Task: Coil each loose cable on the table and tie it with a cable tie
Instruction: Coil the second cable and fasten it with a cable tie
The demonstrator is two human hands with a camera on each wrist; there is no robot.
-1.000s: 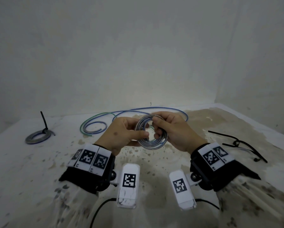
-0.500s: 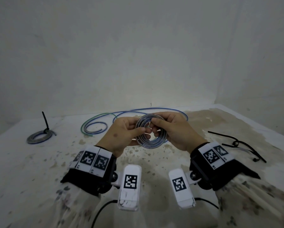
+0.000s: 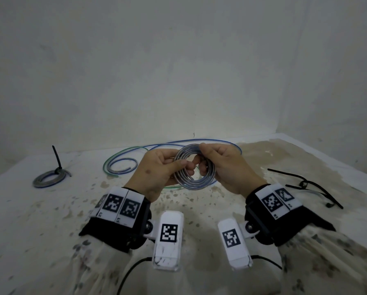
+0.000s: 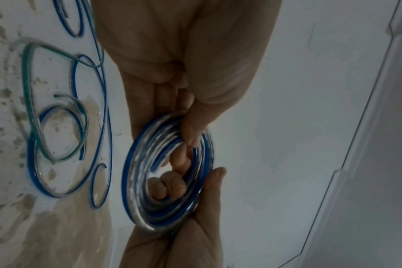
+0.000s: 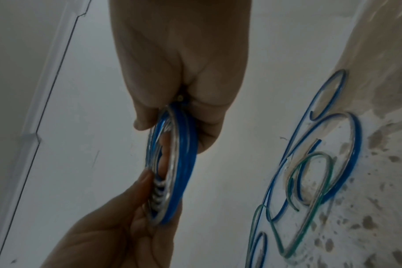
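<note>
A clear-and-blue cable wound into a coil (image 3: 194,183) (image 4: 135,174) (image 5: 186,166) hangs above the table between both hands. My left hand (image 3: 157,169) pinches its left side, thumb in front and fingers behind. My right hand (image 3: 223,165) grips the right and top side, with fingers through the ring. Loose blue cable (image 3: 212,140) (image 4: 32,163) (image 5: 354,145) and green cable (image 3: 123,151) (image 4: 28,87) (image 5: 319,199) lie behind the hands. Black cable ties (image 3: 306,184) lie at the right.
A coil tied with a black tie (image 3: 48,179) lies at the far left, its tie tail standing up. The stained white table (image 3: 50,220) meets white walls at the back and right. Wrist cameras with marker tags sit below both hands.
The coil is held a little higher and more face-on to the head camera. The fingers of the right hand have shifted along the ring; both hands keep their hold.
</note>
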